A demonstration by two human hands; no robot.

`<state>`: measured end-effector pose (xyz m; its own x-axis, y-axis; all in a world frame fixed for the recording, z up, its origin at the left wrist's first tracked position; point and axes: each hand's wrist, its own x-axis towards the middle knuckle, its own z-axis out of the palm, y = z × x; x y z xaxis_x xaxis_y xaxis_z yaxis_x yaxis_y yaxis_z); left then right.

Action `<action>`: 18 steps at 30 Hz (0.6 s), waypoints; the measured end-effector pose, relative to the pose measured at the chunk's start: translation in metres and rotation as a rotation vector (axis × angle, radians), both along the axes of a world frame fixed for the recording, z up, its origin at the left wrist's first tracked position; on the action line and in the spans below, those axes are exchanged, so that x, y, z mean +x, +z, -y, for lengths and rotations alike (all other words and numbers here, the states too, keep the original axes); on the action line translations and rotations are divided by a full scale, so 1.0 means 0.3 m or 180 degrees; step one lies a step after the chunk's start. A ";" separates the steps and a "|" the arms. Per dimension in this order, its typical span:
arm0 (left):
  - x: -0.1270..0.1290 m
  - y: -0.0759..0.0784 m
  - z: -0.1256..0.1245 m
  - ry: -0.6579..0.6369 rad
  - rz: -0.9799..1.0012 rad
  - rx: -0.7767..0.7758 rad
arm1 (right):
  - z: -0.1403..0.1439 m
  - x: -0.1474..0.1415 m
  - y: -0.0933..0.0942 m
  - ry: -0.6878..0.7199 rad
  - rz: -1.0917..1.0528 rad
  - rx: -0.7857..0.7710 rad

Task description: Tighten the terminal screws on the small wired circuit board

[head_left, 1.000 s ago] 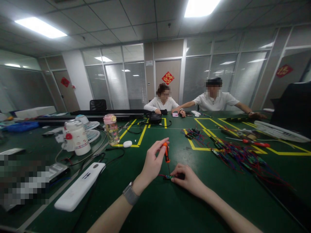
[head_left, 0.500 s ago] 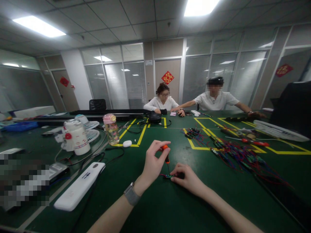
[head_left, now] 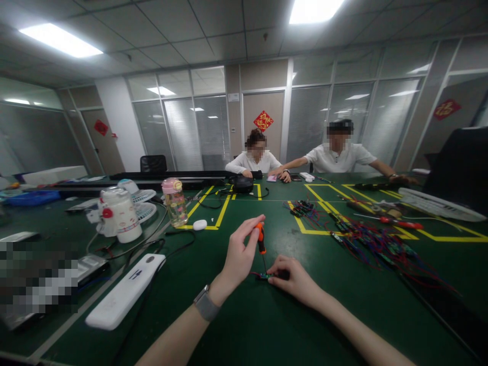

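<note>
1. Head view: our left hand (head_left: pixel 238 254) pinches the orange-handled screwdriver (head_left: pixel 261 240) upright between fingertips, its tip down on the small circuit board (head_left: pixel 264 276).
2. Our right hand (head_left: pixel 295 279) closes its fingers on the board, pinning it to the near green table (head_left: pixel 244 325), likely to steady it.
3. Spare wired boards (head_left: pixel 366 244) lie far right.

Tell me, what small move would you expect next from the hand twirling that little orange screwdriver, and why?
Probably another small twist of the handle. The left hand pinches the orange screwdriver upright at its top, its thin shaft running down to the small green part that the right hand presses flat on the green table. With tip seated and part steadied, turning seems likeliest.
</note>
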<state>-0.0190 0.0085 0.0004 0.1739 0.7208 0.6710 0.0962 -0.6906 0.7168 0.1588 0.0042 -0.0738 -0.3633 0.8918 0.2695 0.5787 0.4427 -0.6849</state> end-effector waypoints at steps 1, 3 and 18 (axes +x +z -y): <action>0.001 0.000 0.001 -0.0002 0.0028 0.0011 | 0.000 0.000 -0.001 0.0005 -0.0007 -0.0008; 0.002 0.000 0.001 0.0060 0.0052 0.0077 | -0.001 -0.001 -0.002 0.0015 -0.0019 -0.0021; -0.003 0.002 -0.004 0.0141 -0.0031 0.0052 | 0.000 0.002 -0.003 0.0007 0.0034 0.0015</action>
<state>-0.0200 0.0096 0.0010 0.1486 0.7169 0.6811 0.1338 -0.6970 0.7044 0.1595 0.0042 -0.0746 -0.3680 0.8898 0.2700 0.5850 0.4473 -0.6766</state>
